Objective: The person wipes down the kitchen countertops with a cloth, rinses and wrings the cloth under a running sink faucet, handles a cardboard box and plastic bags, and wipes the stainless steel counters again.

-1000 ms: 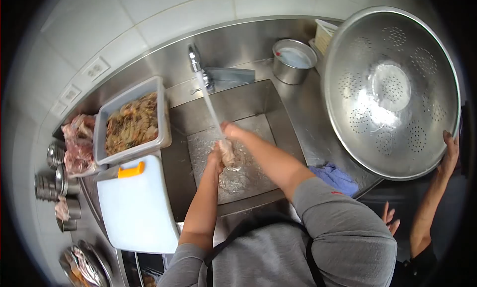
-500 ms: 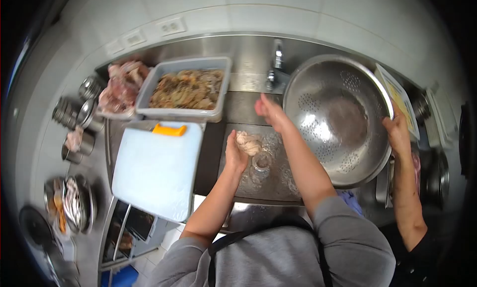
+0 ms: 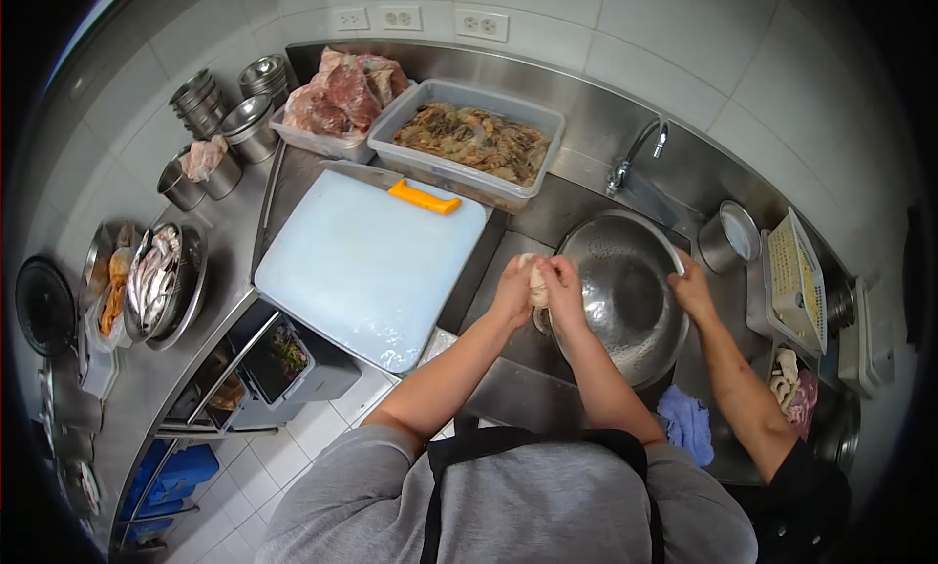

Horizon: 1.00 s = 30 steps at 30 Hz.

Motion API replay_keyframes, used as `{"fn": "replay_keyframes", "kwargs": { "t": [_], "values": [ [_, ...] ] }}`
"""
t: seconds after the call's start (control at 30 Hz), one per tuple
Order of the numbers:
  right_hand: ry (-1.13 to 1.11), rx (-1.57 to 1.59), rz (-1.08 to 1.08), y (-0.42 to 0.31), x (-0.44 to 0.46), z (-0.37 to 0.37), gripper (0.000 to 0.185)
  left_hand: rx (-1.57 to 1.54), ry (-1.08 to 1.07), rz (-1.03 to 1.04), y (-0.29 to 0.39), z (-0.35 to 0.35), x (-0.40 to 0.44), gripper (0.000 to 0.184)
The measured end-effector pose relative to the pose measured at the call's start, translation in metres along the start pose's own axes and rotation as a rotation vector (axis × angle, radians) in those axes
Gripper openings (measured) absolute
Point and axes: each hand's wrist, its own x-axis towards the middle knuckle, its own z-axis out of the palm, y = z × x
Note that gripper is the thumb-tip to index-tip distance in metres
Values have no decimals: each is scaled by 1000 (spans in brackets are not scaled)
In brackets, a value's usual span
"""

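Note:
In front of my body both hands meet over the sink, at the left rim of a large steel colander. My left hand is closed around a pale, crumpled, soft-looking lump. Fingers of my right hand wrap the same lump from the other side. Whether it is meat or wet cloth, I cannot tell. Another person's hand grips the colander's right rim. Left of my hands lies a white cutting board with an orange-handled tool at its top edge.
Behind the board stand a plastic tub of shrimp and a tray of raw meat. A faucet rises at the back. A blue cloth lies at the front right. At far left sits a bowl of fish.
My right hand has come down and joined my left on the pale lump. The other person's hand and the colander have shifted nearer the front. The whole view has turned left.

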Motion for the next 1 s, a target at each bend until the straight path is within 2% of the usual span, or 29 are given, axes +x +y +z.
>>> {"fn": "replay_keyframes", "kwargs": {
  "t": [0.03, 0.07, 0.13, 0.17, 0.2, 0.27, 0.3, 0.4, 0.43, 0.47, 0.53, 0.57, 0.63, 0.67, 0.7, 0.8, 1.0],
  "values": [
    [60, -77, -89, 0, -4, -2, 23, 151, 5, 72, 4, -1, -1, 17],
    [53, -78, -87, -14, -9, -2, 23, 148, 10, 74, 12, 0, -3, 17],
    [-113, 654, 456, -39, -15, -5, 36, 379, -311, 108, 34, 11, -6, 14],
    [-363, 777, 611, -40, -14, -15, 49, 408, -416, 57, 45, 18, -7, 14],
    [-377, 770, 613, -39, -14, -20, 49, 404, -407, 69, 54, 22, -9, 14],
    [-613, 539, 651, -36, -11, -25, 46, 480, -629, -51, 68, 29, -8, 14],
    [-649, 515, 658, -34, -6, -24, 39, 485, -619, -84, 67, 31, -5, 10],
    [-750, 306, 592, -27, 8, -18, 32, 509, -543, -47, 62, 32, 0, 9],
    [-715, 275, 599, -32, 6, -11, 22, 496, -529, 54, 53, 28, 6, 8],
    [-745, 273, 607, -30, 7, -7, 22, 495, -500, 67, 48, 25, 9, 8],
    [-692, 274, 607, -24, 6, -1, 15, 827, -253, 284, 37, 19, 13, 18],
    [-726, 265, 615, -20, 4, 1, 15, 968, -211, 491, 24, 8, 21, 26],
    [-660, 247, 596, -10, -4, 5, 9, 1042, -86, 497, 25, 14, 7, 26],
    [-701, 238, 599, -8, -7, 7, 9, 1113, 3, 486, 29, 18, -1, 25],
    [-675, 164, 564, -5, -9, 9, 6, 1173, 35, 461, 31, 18, -5, 31],
    [-633, -64, 458, -1, -12, 14, 5, 1304, 204, 408, 35, 23, -13, 36],
    [-709, -437, 260, -12, -8, 32, 10, 1336, 312, 416, 45, 27, -27, 38]
  ]
}}
